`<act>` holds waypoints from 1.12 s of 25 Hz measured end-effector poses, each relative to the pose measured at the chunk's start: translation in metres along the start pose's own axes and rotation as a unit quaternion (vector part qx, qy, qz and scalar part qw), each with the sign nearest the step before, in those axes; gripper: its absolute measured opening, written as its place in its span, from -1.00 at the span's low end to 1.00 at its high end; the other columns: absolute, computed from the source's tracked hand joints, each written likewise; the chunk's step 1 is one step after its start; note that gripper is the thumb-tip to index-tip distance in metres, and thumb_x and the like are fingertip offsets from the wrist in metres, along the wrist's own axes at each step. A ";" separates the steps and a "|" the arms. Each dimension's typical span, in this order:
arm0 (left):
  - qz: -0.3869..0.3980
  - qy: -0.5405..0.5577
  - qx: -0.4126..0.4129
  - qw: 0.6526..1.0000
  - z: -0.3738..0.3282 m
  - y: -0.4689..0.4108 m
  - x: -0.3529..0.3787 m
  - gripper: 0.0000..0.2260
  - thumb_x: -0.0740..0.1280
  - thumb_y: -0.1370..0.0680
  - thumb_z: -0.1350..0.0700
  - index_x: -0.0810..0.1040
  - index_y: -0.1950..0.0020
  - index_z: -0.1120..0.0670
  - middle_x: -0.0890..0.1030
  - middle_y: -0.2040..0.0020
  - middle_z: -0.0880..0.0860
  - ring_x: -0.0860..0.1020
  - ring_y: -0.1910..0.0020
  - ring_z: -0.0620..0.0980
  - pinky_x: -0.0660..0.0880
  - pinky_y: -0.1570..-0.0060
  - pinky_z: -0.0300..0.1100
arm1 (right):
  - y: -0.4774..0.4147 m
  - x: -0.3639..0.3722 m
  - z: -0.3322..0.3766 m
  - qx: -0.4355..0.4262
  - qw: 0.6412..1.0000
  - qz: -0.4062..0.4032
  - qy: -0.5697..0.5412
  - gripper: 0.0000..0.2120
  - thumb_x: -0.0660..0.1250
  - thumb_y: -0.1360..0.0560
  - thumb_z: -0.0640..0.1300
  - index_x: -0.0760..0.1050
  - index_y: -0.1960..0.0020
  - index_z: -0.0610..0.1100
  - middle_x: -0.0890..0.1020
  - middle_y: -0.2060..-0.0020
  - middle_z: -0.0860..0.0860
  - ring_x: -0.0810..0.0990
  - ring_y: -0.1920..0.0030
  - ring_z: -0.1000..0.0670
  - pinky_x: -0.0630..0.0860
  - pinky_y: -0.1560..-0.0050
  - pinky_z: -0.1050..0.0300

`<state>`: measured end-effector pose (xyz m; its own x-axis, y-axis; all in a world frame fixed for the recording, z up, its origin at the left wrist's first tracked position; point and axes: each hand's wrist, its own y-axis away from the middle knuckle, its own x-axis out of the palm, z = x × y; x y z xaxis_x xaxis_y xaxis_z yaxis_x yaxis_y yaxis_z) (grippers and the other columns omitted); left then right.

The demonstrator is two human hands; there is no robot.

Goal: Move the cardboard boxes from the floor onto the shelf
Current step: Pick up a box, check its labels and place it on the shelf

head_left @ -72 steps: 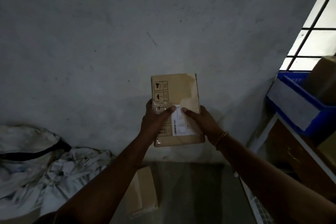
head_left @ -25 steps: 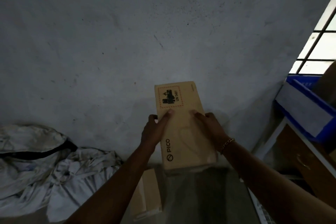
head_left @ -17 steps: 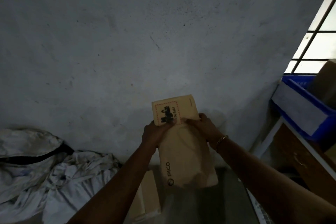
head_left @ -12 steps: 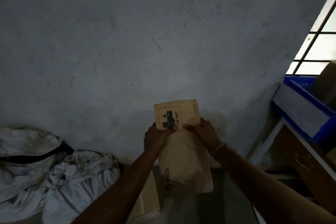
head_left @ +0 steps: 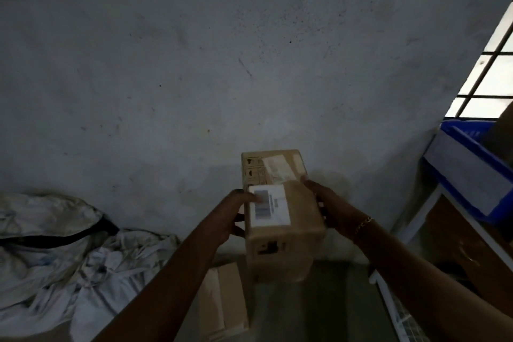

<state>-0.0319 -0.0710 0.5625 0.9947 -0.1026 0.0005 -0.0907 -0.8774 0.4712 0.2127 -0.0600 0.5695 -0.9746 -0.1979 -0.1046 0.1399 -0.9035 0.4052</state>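
Observation:
A small brown cardboard box (head_left: 283, 230) with a white barcode label on top is held in the air before a grey wall. My left hand (head_left: 236, 216) grips its left side and my right hand (head_left: 324, 203) grips its right side, a gold bracelet on that wrist. A second cardboard box (head_left: 224, 302) lies on the floor below, partly hidden by my left forearm. The white shelf frame (head_left: 416, 219) stands at the right.
A blue plastic bin (head_left: 472, 175) with a white label rests on top of the shelf, with a brown box behind it. Crumpled white sacks (head_left: 61, 253) are heaped on the floor at the left. A barred window (head_left: 488, 86) is at the upper right.
The box has been turned over in both hands: the face with the red-framed symbol and logo rolled down toward me, and the barcode label face now points up.

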 end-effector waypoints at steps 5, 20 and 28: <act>-0.109 -0.032 0.070 0.991 0.024 -0.028 0.019 -0.19 0.57 -0.23 -0.38 0.44 -0.36 -0.08 0.69 -0.18 -0.01 0.69 -0.06 0.00 0.66 -0.01 0.03 | -0.012 0.021 -0.004 -0.094 0.982 -0.094 0.130 -0.37 0.43 -0.45 0.28 0.42 -0.35 -0.08 0.61 -0.19 -0.02 0.63 -0.11 -0.05 0.59 -0.18 -0.12; 0.032 0.133 -0.037 0.990 0.010 0.002 -0.020 -0.40 0.48 -0.38 -0.17 0.53 -0.39 -0.02 0.56 -0.26 0.40 0.64 -0.08 0.38 0.62 0.02 0.28 | -0.011 0.000 -0.016 -0.006 0.996 -0.005 -0.093 -0.19 0.13 -0.32 0.65 0.57 -0.31 0.14 0.65 -0.22 -0.01 0.61 -0.23 -0.16 0.52 -0.28 -0.27; -0.109 0.003 0.082 0.991 0.028 -0.014 0.022 -0.02 0.61 -0.08 -0.38 0.49 -0.42 -0.02 0.65 -0.26 0.03 0.66 -0.13 0.05 0.65 -0.13 0.08 | -0.024 0.027 -0.015 -0.037 0.998 -0.049 0.003 -0.40 0.48 -0.49 0.10 0.41 -0.43 -0.11 0.61 -0.24 -0.08 0.65 -0.06 -0.07 0.62 0.12 0.11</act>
<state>-0.0099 -0.0739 0.5316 0.9918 0.1002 -0.0797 0.1203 -0.9425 0.3117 0.1857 -0.0496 0.5428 -0.9832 -0.1098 -0.1458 0.0574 -0.9442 0.3243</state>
